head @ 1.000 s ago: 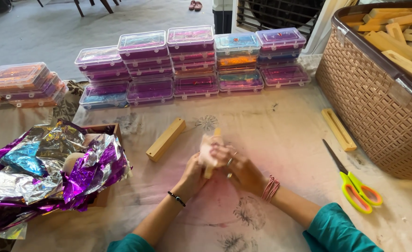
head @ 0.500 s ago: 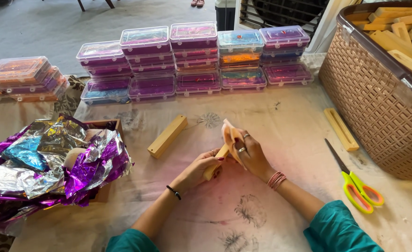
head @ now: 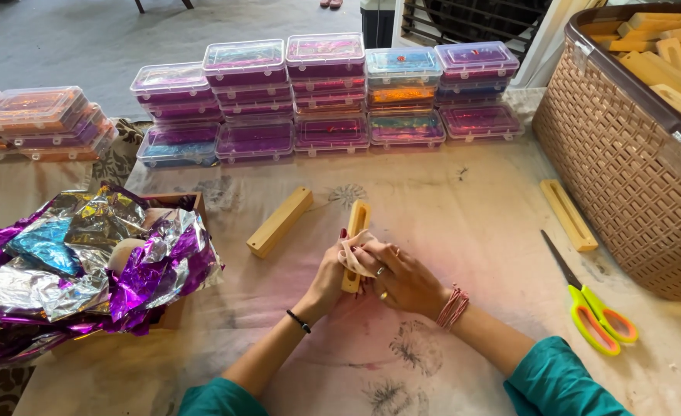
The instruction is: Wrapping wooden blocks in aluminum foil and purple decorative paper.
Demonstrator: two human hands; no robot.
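- Head view, hands: the left hand (head: 326, 271) gripped the lower end of a slotted wooden block (head: 355, 231), held upright above the cloth-covered table (head: 464, 231); the right hand (head: 396, 271) was closed on a small pale cloth (head: 353, 253), pressed against the block's face.
- Head view, step: judged to be wiping the block, partway along; the next move would call for a steady grip while the cloth travels toward the slotted upper end.
- Head view, surroundings: a second wooden block (head: 279, 222) lay just left; scissors (head: 593, 304) lay well apart to the right, near the woven basket (head: 618, 169); crumpled foil (head: 70, 270) lay left.
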